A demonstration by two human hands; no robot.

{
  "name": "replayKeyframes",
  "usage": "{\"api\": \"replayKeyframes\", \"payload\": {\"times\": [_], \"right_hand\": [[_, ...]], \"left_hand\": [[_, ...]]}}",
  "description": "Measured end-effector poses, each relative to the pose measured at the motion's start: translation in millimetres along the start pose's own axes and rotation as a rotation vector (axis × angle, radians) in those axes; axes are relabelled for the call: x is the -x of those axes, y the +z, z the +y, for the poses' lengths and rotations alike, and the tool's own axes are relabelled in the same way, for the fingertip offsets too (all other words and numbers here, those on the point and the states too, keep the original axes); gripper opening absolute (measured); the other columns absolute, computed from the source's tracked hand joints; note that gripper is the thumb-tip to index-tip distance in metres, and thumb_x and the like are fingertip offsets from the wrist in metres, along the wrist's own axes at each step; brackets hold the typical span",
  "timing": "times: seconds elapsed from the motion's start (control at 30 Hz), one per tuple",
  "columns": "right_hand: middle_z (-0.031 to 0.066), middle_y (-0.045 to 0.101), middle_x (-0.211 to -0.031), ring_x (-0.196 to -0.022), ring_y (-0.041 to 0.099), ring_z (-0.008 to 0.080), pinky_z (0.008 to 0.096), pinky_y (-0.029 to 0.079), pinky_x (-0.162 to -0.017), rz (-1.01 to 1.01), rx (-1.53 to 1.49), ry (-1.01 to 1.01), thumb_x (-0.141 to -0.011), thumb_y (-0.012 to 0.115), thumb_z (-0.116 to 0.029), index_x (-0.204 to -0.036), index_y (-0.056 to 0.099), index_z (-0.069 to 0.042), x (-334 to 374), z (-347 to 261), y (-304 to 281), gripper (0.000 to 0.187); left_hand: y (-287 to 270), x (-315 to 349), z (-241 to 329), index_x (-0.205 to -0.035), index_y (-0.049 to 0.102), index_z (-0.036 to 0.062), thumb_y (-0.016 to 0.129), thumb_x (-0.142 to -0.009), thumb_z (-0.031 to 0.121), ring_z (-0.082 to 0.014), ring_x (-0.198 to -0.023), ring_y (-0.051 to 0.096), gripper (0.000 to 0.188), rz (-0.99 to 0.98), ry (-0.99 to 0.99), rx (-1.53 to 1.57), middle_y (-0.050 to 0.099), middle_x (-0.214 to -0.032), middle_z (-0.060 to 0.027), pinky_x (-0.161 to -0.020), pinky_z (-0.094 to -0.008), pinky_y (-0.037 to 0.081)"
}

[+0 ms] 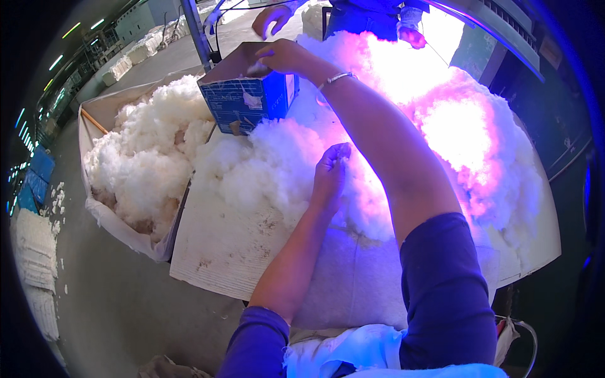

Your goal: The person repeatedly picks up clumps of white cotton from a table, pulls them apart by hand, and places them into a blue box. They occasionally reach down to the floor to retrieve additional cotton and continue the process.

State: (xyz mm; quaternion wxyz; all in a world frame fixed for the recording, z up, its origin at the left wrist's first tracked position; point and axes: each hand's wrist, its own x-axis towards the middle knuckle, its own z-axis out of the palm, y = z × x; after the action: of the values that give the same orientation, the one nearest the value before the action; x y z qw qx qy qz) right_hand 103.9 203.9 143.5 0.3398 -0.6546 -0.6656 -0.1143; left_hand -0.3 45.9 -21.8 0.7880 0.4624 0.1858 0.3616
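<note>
Loose white cotton (252,167) lies heaped over a pale work table (217,242). My right arm reaches across to the far left, and my right hand (287,58) is over the open top of a blue cardboard box (242,104). Its fingers are bent together, with a small cotton tuft (257,69) at the fingertips. Nearer to me, my left hand (333,167) is closed just above the cotton heap. What sits between its fingers, if anything, is too small to name.
A cloth-lined bin (91,142) full of cotton adjoins the table's left side, a stick leaning in it. Across the table stands another person, whose hand (271,20) hangs near the box. Strong purple-white light glares over the right heap (460,132). A metal post (196,34) rises behind the box.
</note>
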Motion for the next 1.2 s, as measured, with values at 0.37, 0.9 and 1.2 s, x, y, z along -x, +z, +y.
{"api": "replayKeyframes", "payload": {"times": [0.37, 0.9, 1.2], "right_hand": [[0.0114, 0.063, -0.109, -0.099, 0.061, 0.0189, 0.0318, 0.048, -0.087, -0.068, -0.842, 0.058, -0.093, 0.051, -0.03, -0.12, 0.057, -0.002, 182, 23, -98, 0.039], [0.007, 0.069, -0.088, -0.083, 0.064, 0.0107, 0.0262, 0.052, -0.078, -0.058, -0.604, 0.563, -0.082, 0.066, -0.015, -0.095, 0.069, -0.002, 307, -2, -91, 0.018], [0.0039, 0.069, -0.087, -0.076, 0.063, 0.0099, 0.0254, 0.051, -0.07, -0.093, -0.64, 0.472, -0.081, 0.068, -0.016, -0.096, 0.07, -0.004, 306, 7, -103, 0.019]], "left_hand": [[-4, -7, 9, -0.123, 0.046, 0.0063, 0.048, -0.096, 0.03, -0.0194, -0.098, 0.058, 0.036, 0.13, -0.037, 0.331, 0.057, -0.11, -0.0083, -0.078, -0.0353, 0.054], [-10, 1, 11, -0.127, 0.044, 0.0081, 0.048, -0.094, 0.04, -0.0217, -0.098, 0.058, 0.046, 0.029, 0.044, 0.304, 0.056, -0.107, -0.0058, -0.083, -0.0396, 0.052], [-17, -5, 6, -0.122, 0.048, 0.0093, 0.047, -0.093, 0.046, -0.022, -0.095, 0.057, 0.047, -0.048, 0.057, 0.382, 0.056, -0.106, -0.0053, -0.082, -0.0403, 0.049]]}}
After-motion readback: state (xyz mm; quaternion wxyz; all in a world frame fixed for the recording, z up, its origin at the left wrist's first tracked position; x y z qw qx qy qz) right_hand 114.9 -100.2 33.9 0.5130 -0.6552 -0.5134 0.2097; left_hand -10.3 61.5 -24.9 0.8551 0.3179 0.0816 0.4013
